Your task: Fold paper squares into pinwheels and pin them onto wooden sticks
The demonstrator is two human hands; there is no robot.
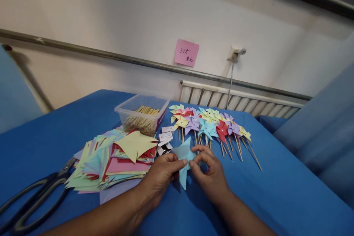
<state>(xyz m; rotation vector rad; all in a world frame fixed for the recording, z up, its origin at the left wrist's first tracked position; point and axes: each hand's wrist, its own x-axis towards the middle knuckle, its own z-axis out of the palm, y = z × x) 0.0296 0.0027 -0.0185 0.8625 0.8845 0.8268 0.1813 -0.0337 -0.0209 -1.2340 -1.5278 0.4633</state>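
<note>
Between my two hands is a light blue paper pinwheel [183, 151], its points partly folded in towards the middle. My left hand [165, 171] grips it from the left, the thumb pressing near its centre. On the other side my right hand [209, 169] pinches a folded part close to the centre; the fingers hide what lies right under them. Just beyond my left hand are small white boxes [166, 137], one of them open with dark bits inside. A pile of cut coloured paper [118, 166] lies to the left, a pale yellow sheet [136, 144] on top.
Large dark-handled scissors [41, 195] lie at the left by the paper. A clear plastic tub [142, 108] holds many thin wooden sticks. Behind my right hand lie several finished pinwheels [207, 127] on sticks. All rest on a blue-covered table [265, 199] against the wall.
</note>
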